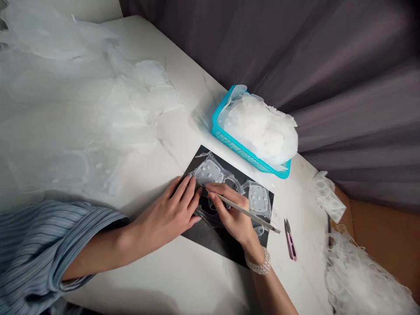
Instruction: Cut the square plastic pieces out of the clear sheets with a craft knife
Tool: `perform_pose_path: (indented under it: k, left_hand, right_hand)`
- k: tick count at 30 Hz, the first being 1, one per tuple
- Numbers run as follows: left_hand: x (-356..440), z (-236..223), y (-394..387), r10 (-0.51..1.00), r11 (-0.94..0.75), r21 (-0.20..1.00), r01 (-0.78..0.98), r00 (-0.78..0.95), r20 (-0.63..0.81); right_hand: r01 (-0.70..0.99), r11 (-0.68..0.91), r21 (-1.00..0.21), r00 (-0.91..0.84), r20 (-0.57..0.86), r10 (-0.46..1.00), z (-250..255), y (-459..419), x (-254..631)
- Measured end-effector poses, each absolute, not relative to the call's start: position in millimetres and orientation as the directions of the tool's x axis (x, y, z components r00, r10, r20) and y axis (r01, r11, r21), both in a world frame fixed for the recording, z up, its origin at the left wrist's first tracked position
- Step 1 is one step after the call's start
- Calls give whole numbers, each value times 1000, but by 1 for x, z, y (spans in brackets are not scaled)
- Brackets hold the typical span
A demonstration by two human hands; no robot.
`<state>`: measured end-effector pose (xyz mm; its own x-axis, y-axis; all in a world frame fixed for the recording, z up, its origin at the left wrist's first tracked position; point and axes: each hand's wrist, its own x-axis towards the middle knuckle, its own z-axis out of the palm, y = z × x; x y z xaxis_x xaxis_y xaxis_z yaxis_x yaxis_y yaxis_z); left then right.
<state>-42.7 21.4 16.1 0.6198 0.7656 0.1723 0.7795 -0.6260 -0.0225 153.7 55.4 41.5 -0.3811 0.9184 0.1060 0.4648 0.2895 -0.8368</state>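
A black mat (223,245) lies under both my hands, with translucent moulded plastic sheets on it. My left hand (175,210) lies flat, its stretched fingertips pressing on the near edge of one sheet (209,172). My right hand (231,212), with a beaded bracelet at the wrist, grips a slim grey pen-like tool (251,214). The tool's tip end is hidden by the fingers beside my left fingertips. A second translucent piece (258,197) lies at the mat's right side. Beneath my hands, a ring-like cut-out (210,203) is partly covered.
A blue basket (243,153) heaped with whitish translucent pieces stands beyond the mat. Pink-handled thread snips (290,240) lie to the right. A large pile of translucent sheets (82,100) covers the left. Scraps (364,275) fill a cardboard box (383,232) at lower right. A grey curtain (328,57) hangs behind.
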Motion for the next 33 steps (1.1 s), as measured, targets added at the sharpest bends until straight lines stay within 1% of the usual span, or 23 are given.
perform_pose_path:
  k: [6,13,17,23,26,29,33]
  left_hand:
    - [-42,13,20,756,-634,-37,773,629,183]
    - [-42,12,19,744,-644,-96,759,651,150]
    - [-43,13,19,731,-655,-135,744,668,136]
    - [-45,14,20,728,-662,-144,735,677,108]
    - [-46,12,19,728,-663,-135,736,676,111]
    - [-47,10,19,727,-667,-108,737,676,123]
    - [-46,11,19,746,-652,-52,756,652,133]
  right_hand:
    - [526,396,-752,-439,159,885,37,55,150]
    - [572,521,-634,-498,236,835,33,58,141]
    - [602,571,-558,-529,257,809,33,49,146]
    - [609,582,-538,-520,283,806,34,33,157]
    - [607,592,-530,-504,319,803,29,37,152]
    - [592,610,-527,-512,339,789,23,43,146]
    - [593,603,-533,-518,320,793,18,45,147]
